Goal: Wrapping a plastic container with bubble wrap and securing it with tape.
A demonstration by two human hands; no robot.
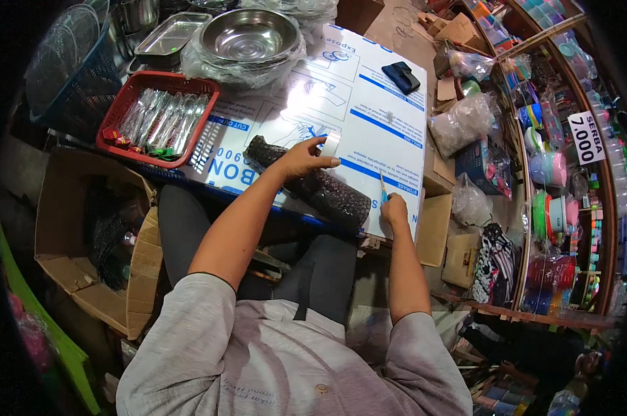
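My left hand holds a roll of clear tape between thumb and fingers, above a dark patterned bundle in shiny plastic wrap. The bundle lies slantwise near the front edge of a table covered with a printed white and blue sheet. At the bundle's right end, my right hand is closed around the blue handle of scissors, whose blades point away from me. A dark wallet or pouch lies on the sheet's far right part.
A red plastic basket of wrapped spoons stands at the left, beside stacked steel bowls and trays. An open cardboard box is at lower left. Shelves of plastic ware line the right. Another person is at lower right.
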